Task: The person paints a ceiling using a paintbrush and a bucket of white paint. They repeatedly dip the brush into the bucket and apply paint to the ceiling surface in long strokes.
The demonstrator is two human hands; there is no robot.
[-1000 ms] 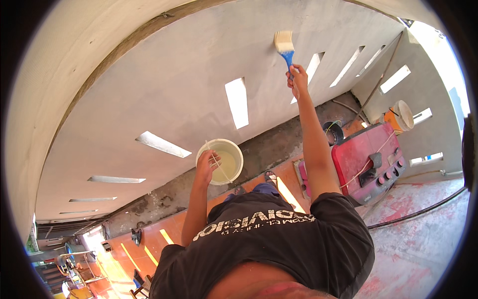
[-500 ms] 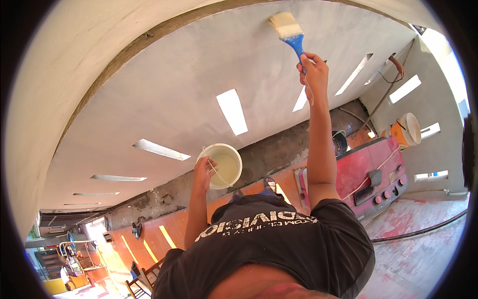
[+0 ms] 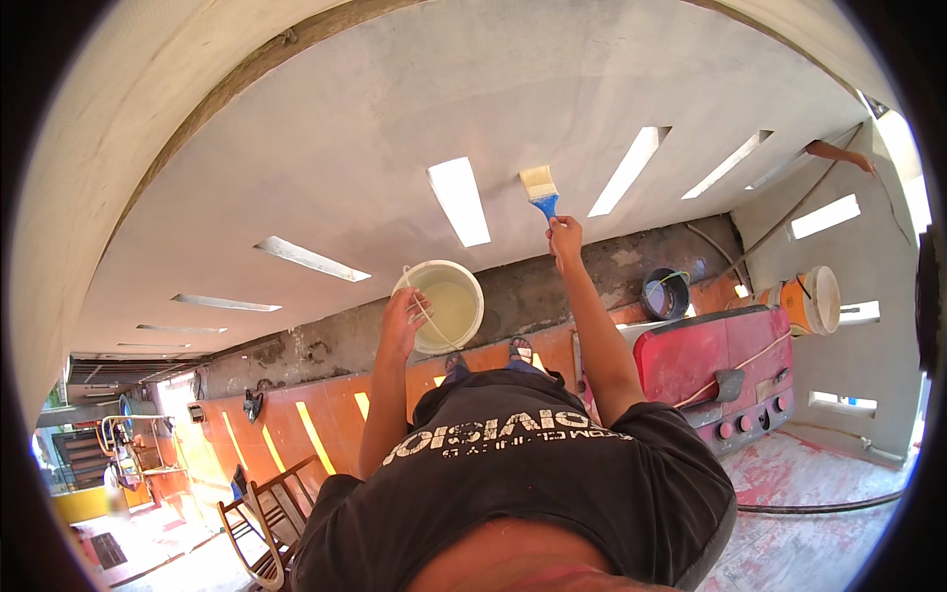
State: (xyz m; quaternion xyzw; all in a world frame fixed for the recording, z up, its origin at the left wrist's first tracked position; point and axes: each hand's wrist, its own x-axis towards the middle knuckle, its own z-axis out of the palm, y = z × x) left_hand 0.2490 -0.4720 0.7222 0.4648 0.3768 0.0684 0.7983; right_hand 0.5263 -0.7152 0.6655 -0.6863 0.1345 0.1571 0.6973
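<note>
In my right hand (image 3: 564, 240) is a wide paintbrush (image 3: 542, 192) with a blue handle and pale bristles. Its bristles are at the grey wall (image 3: 345, 148), between two slot openings; whether they touch it I cannot tell. My left hand (image 3: 402, 318) grips the thin handle of a white bucket (image 3: 480, 304) at the bucket's left rim. Pale yellowish liquid (image 3: 449, 311) stands inside the bucket, which hangs or rests before me, above my feet.
A red stove-like appliance (image 3: 681, 360) with knobs stands at the right. Behind it are a dark bucket (image 3: 665, 294) and an orange-and-white bucket (image 3: 814, 301). A black hose (image 3: 824, 509) crosses the floor at lower right. A wooden chair (image 3: 281, 508) stands at lower left.
My right hand has brought the brush down the wall and to the left, from high up to beside the slots. My left hand still holds the bucket, nearly in the same place.
</note>
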